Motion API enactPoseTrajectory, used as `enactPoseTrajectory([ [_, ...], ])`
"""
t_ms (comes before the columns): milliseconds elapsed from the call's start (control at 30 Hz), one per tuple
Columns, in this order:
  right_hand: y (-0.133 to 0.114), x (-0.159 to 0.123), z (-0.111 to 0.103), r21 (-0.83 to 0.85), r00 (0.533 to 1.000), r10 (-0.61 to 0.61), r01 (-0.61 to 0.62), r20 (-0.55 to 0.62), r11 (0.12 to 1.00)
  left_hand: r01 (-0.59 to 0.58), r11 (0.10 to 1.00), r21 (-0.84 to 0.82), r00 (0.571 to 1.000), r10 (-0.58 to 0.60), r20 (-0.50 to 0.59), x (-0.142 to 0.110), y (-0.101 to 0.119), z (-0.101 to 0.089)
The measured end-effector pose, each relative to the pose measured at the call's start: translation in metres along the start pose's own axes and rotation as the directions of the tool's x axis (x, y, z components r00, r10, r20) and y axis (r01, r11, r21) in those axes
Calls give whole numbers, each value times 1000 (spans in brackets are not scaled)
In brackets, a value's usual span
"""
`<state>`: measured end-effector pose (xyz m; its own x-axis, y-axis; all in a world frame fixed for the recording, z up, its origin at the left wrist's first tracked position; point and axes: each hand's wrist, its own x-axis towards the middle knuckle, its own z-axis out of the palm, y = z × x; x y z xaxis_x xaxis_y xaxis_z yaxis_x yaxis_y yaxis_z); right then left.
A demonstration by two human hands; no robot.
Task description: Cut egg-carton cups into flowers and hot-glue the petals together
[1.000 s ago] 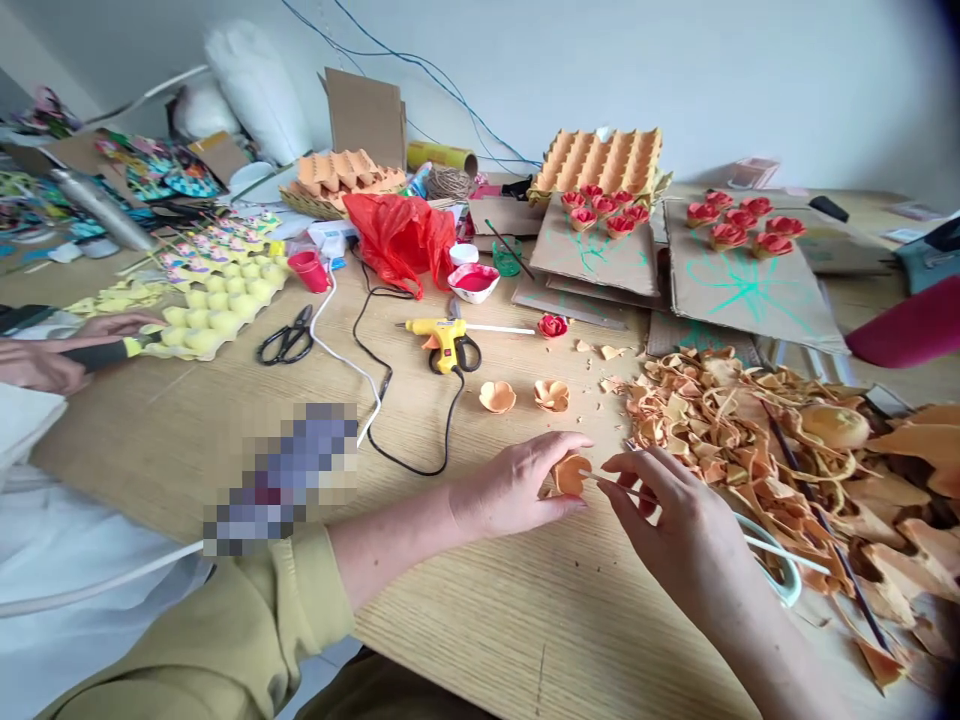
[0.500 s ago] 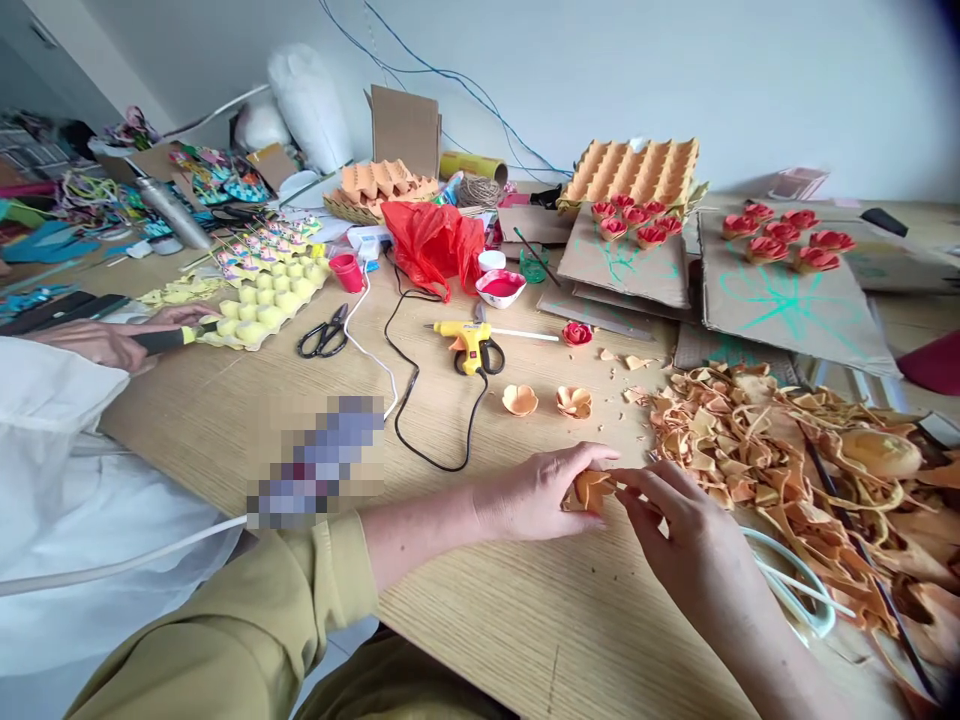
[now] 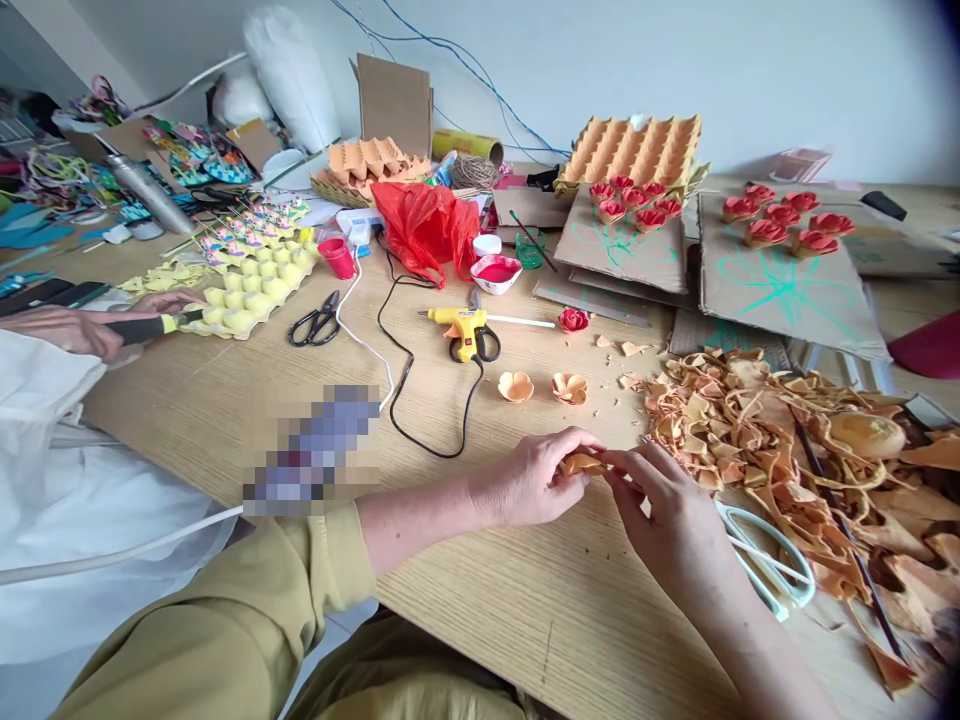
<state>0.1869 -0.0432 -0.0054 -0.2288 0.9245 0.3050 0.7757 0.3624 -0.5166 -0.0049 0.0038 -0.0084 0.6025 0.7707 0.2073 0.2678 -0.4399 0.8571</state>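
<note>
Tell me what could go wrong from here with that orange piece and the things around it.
The small orange piece held in the left hand, with the right hand at its edge, might crease if squeezed hard. The black cord loops near the left forearm, so a snag could drag the yellow glue gun. The open bowl with red contents, close behind that gun, could spill if bumped.

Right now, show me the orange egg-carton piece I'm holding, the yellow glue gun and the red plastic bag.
Orange egg-carton piece (image 3: pixel 583 464): head view, its exposed middle.
Yellow glue gun (image 3: pixel 466 324): head view, its plastic body.
Red plastic bag (image 3: pixel 411 222): head view, its crumpled front.
</note>
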Motion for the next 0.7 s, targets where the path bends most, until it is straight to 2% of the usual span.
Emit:
enactPoseTrajectory([
  [233,-6,3,-2,30,999,26,-27,39,999,263,931,-253,965,-249,88,1,6,-3],
  [400,-10,3,-3,21,999,34,-35,42,999,315,875,-367,949,-289,127,1,8,-3],
  [533,-12,3,-3,26,998,35,-37,47,999,280,927,-249,959,-259,113,0,10,-3],
  [700,-14,2,-3,24,999,30,-31,42,999,136,991,-17,991,-136,12,-3,8,1],
])
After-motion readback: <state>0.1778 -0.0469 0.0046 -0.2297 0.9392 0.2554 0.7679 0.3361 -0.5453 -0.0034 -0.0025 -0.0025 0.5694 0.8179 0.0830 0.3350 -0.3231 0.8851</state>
